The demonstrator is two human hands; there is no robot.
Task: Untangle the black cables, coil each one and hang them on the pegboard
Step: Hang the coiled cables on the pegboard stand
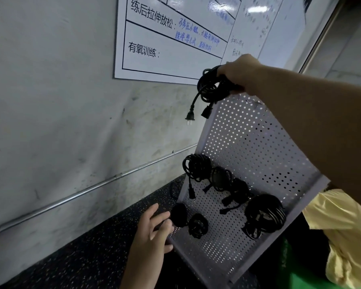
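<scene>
My right hand (241, 73) grips a coiled black cable (212, 86) above the top left corner of the white pegboard (256, 147); the cable's two plug ends dangle below the coil. Several coiled black cables hang on the lower half of the pegboard, among them one at the upper left (196, 166), a big one at the right (263, 213) and a small one low down (198, 225). My left hand (154, 230) is open with spread fingers at the board's lower left edge, beside a dark coil (178, 213).
The pegboard leans against a grey wall with a metal pipe (88, 190) along it. A printed whiteboard sheet (167, 42) hangs above. The floor is black speckled rubber (81, 255). Yellow cloth (342, 232) lies right of the board.
</scene>
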